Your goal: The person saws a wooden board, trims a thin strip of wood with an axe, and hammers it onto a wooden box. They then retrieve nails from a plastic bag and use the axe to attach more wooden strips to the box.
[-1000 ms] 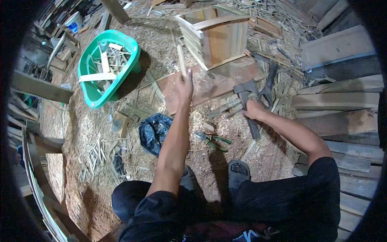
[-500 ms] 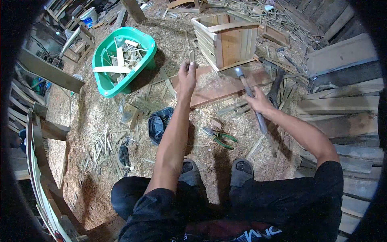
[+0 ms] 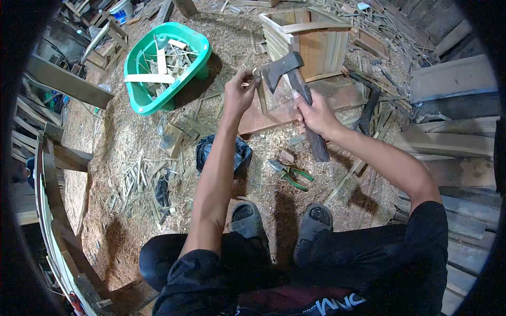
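My right hand (image 3: 316, 113) is wrapped round the dark wooden handle of a hatchet (image 3: 284, 68), just below its head. The blade points left, close to my left hand (image 3: 241, 89). Between the closed fingers of that hand is a thin wood strip (image 3: 262, 97), its lower end hanging toward a reddish-brown board (image 3: 274, 120) on the ground. A slatted wooden box (image 3: 316, 50) stands just beyond the board. Nearer my feet lie pliers (image 3: 290, 175) with green handles.
A green plastic tub (image 3: 136, 97) with wood offcuts stands at the upper left. A black plastic bag (image 3: 208, 150) lies beside my left forearm. Shavings and loose sticks cover the floor. Stacked planks (image 3: 453, 139) line the right side.
The hatchet has been raised and turned so its blade shows side-on, and has moved left toward the strip. My left hand still grips the strip, now tilted.
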Tool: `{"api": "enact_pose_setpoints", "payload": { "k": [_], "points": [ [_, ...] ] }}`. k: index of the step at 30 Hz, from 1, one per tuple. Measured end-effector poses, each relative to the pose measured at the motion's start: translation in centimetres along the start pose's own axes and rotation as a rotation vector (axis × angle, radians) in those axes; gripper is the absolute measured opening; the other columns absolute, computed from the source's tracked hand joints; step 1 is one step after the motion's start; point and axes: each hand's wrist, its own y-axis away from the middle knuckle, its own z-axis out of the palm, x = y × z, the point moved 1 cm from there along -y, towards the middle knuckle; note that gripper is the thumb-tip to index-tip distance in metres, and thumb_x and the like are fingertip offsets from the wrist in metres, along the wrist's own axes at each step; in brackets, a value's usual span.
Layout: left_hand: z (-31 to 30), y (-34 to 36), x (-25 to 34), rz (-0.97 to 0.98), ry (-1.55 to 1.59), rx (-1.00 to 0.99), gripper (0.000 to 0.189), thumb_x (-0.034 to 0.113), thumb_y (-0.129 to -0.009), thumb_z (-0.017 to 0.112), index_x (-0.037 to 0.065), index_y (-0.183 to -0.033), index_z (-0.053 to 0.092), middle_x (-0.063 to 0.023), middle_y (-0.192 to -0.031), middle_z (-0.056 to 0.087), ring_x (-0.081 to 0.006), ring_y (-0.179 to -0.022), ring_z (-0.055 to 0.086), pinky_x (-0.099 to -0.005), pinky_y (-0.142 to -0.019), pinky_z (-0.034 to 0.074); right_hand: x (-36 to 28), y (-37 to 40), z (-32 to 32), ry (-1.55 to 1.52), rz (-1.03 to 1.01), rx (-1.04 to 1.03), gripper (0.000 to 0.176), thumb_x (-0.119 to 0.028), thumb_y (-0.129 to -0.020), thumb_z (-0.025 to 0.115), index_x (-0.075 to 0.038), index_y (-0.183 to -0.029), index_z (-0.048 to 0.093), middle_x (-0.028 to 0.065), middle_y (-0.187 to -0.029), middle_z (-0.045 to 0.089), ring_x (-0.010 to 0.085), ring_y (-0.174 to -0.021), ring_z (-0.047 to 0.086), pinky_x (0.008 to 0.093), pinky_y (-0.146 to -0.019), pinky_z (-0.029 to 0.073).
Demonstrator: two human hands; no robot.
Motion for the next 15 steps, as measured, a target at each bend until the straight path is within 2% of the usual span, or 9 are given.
{"api": "enact_pose_setpoints", "payload": {
  "k": [4,7,10,11,13,15],
  "points": [
    [-1.4,0.5,-0.4,-0.002,0.013,-0.015,0.022,0.003,-0.086,0.071,-0.001,-0.107,0.064,-0.0061,-0.087,0.069,-0.0103,-0.084,0.063,-0.0276,-0.076,0.052,-0.4,-0.9,0.9,0.000,0.002,-0.023,0.029,-0.029,-0.101,0.055,-0.003,-0.088,0.053,0.0025,-0.063,0.053,0.0116,-0.047,0.053,0.0303,-0.043,0.046],
    [-2.5,1.4,-0.1,0.011,-0.052,0.001,0.020,0.003,-0.087,0.070,-0.002,-0.106,0.064,-0.0068,-0.087,0.069,-0.0103,-0.083,0.064,-0.0277,-0.075,0.052,2.3,-0.5,1.8,-0.022,0.025,-0.157,0.029,-0.029,-0.101,0.055,-0.004,-0.086,0.052,0.0023,-0.062,0.052,0.0112,-0.046,0.052,0.0302,-0.042,0.045],
    [-2.8,1.8,-0.5,0.027,0.019,0.041,0.017,0.004,-0.086,0.071,0.001,-0.101,0.064,-0.0062,-0.081,0.066,-0.0115,-0.076,0.061,-0.0291,-0.064,0.051,2.6,-0.8,1.8,-0.030,0.144,-0.145,0.028,-0.027,-0.100,0.056,-0.005,-0.084,0.050,0.0010,-0.060,0.051,0.0105,-0.047,0.051,0.0296,-0.041,0.043],
    [-2.8,1.9,-0.7,0.042,-0.028,0.038,0.017,0.003,-0.087,0.070,0.001,-0.102,0.064,-0.0060,-0.083,0.067,-0.0114,-0.077,0.062,-0.0284,-0.066,0.051,2.4,-1.1,1.6,-0.024,0.185,-0.138,0.027,-0.027,-0.100,0.056,-0.006,-0.084,0.050,0.0007,-0.060,0.051,0.0104,-0.047,0.051,0.0294,-0.041,0.043],
    [-2.7,2.2,-0.6,0.064,-0.122,0.031,0.016,0.002,-0.088,0.068,-0.001,-0.104,0.065,-0.0057,-0.085,0.068,-0.0113,-0.081,0.064,-0.0271,-0.071,0.052,2.5,-1.2,1.7,-0.094,0.113,-0.179,0.026,-0.027,-0.100,0.057,-0.006,-0.084,0.051,0.0000,-0.060,0.050,0.0099,-0.048,0.052,0.0292,-0.042,0.043],
    [-2.8,2.4,-0.7,0.045,-0.095,0.080,0.016,0.003,-0.088,0.069,0.000,-0.104,0.065,-0.0050,-0.085,0.068,-0.0109,-0.080,0.063,-0.0270,-0.070,0.051,2.6,-1.3,2.0,-0.111,0.041,-0.186,0.026,-0.026,-0.099,0.057,-0.006,-0.084,0.051,-0.0004,-0.060,0.050,0.0097,-0.049,0.051,0.0292,-0.042,0.043]
  ]
}}
